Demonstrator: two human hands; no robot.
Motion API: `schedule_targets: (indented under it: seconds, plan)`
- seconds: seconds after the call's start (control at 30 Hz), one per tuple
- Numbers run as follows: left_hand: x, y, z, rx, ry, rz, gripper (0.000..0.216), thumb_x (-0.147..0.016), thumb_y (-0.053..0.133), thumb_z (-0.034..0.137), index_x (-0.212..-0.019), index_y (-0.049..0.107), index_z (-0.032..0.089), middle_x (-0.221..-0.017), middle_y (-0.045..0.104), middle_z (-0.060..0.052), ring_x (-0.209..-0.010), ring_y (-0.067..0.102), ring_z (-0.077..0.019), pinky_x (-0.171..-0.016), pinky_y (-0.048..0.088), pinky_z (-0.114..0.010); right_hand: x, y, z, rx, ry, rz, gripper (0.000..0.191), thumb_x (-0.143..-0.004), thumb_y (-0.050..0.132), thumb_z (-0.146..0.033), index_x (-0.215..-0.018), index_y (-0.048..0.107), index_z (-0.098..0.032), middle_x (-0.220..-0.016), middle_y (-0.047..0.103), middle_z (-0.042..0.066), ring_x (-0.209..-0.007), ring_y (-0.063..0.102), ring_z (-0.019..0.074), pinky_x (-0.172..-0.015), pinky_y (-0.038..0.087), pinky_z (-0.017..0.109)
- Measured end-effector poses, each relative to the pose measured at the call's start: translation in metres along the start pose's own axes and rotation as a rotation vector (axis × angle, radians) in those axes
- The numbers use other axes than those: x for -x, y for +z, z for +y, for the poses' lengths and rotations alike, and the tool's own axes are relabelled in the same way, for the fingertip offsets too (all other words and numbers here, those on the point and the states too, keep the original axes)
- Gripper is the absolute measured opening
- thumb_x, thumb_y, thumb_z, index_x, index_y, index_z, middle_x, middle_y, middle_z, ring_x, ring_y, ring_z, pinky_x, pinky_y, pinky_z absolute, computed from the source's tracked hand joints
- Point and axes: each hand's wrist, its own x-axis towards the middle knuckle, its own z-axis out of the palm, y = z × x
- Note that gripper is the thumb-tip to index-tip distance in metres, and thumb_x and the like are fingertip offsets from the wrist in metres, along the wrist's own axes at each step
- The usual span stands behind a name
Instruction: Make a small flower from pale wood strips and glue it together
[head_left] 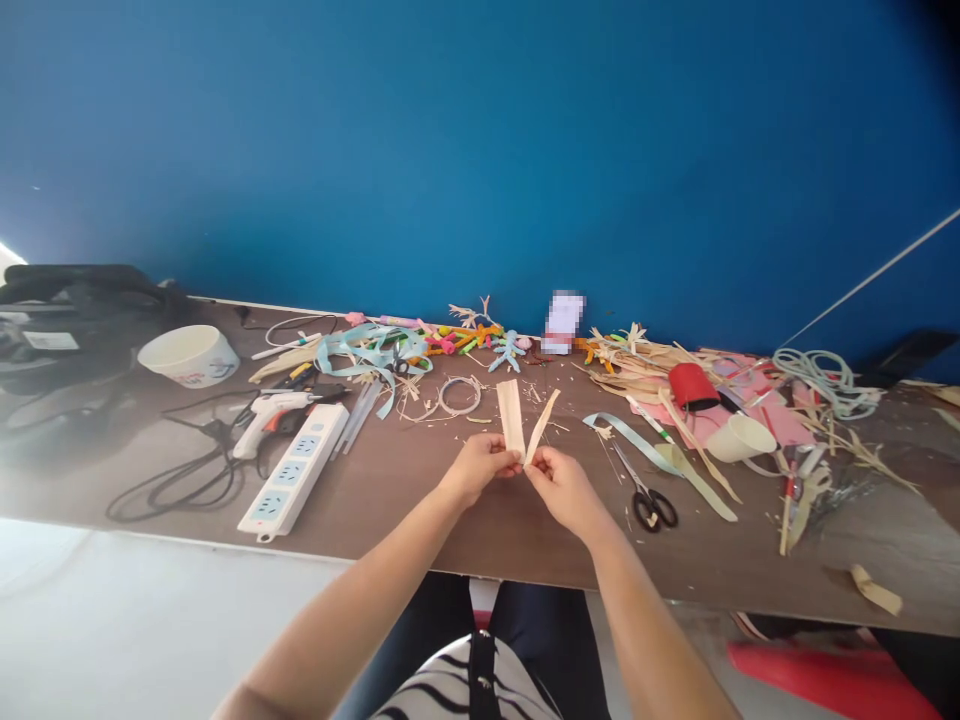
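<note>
Striped clothing [450,692] sits lowest in view; above it two bare forearms reach over the brown table [420,545]. Left hand [480,467] pinches the base of a wide pale strip [511,415] between thumb and fingertips. Its long axis is near upright, free end pointing away toward the blue wall. Right hand [564,487] pinches a narrower strip [542,425], which leans right. Both bases meet at the fingertips and the strips rise above them in a V. Scissors [649,497] lie just right of the right hand — a power strip [296,470] well left.
</note>
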Motion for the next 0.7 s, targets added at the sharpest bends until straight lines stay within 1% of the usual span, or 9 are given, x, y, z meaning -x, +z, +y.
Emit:
schedule_targets:
  seconds: [0.07,0.13,0.27,0.4,0.53,0.63,0.7]
  plan:
    - [0.0013,0.0005,0.0016,-0.032,0.019,-0.008,0.016,-0.061,0.063,0.021,-0.07,0.061,0.009,-0.06,0.06,-0.002,-0.056,0.054,-0.0088,-0.057,0.043,-0.021,-0.0009,0.0027,0.0042,0.133,-0.031,0.007,0.012,-0.077,0.044,-0.024,-0.073,0.053,-0.019,-0.068,0.059,0.001,-0.062,0.051,0.0139,-0.058,0.035,0.024]
    - [0.002,0.0004,0.0027,-0.058,0.029,-0.017,0.015,-0.061,0.062,0.022,-0.069,0.061,0.009,-0.06,0.06,-0.002,-0.055,0.054,-0.0088,-0.057,0.043,-0.021,-0.0005,0.0013,0.0039,0.236,-0.048,-0.002,0.012,-0.077,0.043,-0.023,-0.072,0.053,-0.02,-0.068,0.06,0.001,-0.062,0.052,0.014,-0.057,0.034,0.024]
    - [0.0037,0.0009,0.0047,-0.089,0.014,-0.033,0.016,-0.061,0.062,0.023,-0.069,0.061,0.009,-0.06,0.06,-0.002,-0.057,0.054,-0.0093,-0.057,0.042,-0.021,-0.0018,-0.0014,0.0005,0.354,-0.012,0.016,0.011,-0.075,0.046,-0.023,-0.068,0.054,-0.02,-0.065,0.06,0.0,-0.059,0.052,0.0137,-0.055,0.032,0.023]
    - [0.0057,0.0015,0.0066,-0.132,-0.009,-0.041,0.018,-0.062,0.061,0.025,-0.069,0.06,0.009,-0.06,0.059,-0.003,-0.057,0.054,-0.0092,-0.054,0.041,-0.019,-0.0044,-0.0005,0.0016,0.38,0.057,0.036,0.01,-0.072,0.049,-0.025,-0.064,0.054,-0.02,-0.061,0.059,-0.001,-0.056,0.051,0.0131,-0.052,0.03,0.022]
    - [0.0055,0.0005,0.0057,-0.184,-0.001,-0.048,0.019,-0.064,0.06,0.027,-0.07,0.061,0.009,-0.059,0.059,-0.003,-0.056,0.054,-0.0089,-0.054,0.04,-0.019,-0.0051,0.0005,0.0043,0.372,0.059,0.041,0.009,-0.071,0.051,-0.026,-0.064,0.053,-0.021,-0.059,0.058,-0.002,-0.055,0.051,0.0129,-0.051,0.031,0.022]
    - [0.0047,-0.0008,0.0036,-0.222,0.017,-0.056,0.02,-0.065,0.058,0.028,-0.071,0.061,0.009,-0.058,0.06,-0.003,-0.053,0.053,-0.0086,-0.053,0.04,-0.02,-0.0049,0.0023,0.0064,0.328,0.057,0.063,0.006,-0.069,0.053,-0.026,-0.071,0.054,-0.021,-0.063,0.06,-0.002,-0.055,0.052,0.0127,-0.052,0.032,0.022]
    - [0.0042,-0.0014,0.0018,-0.226,0.028,-0.058,0.02,-0.065,0.058,0.027,-0.071,0.061,0.009,-0.058,0.06,-0.002,-0.052,0.052,-0.0086,-0.054,0.041,-0.02,-0.0045,0.0041,0.008,0.306,0.035,0.074,0.006,-0.069,0.053,-0.026,-0.071,0.055,-0.021,-0.065,0.061,-0.001,-0.056,0.053,0.0126,-0.053,0.033,0.022]
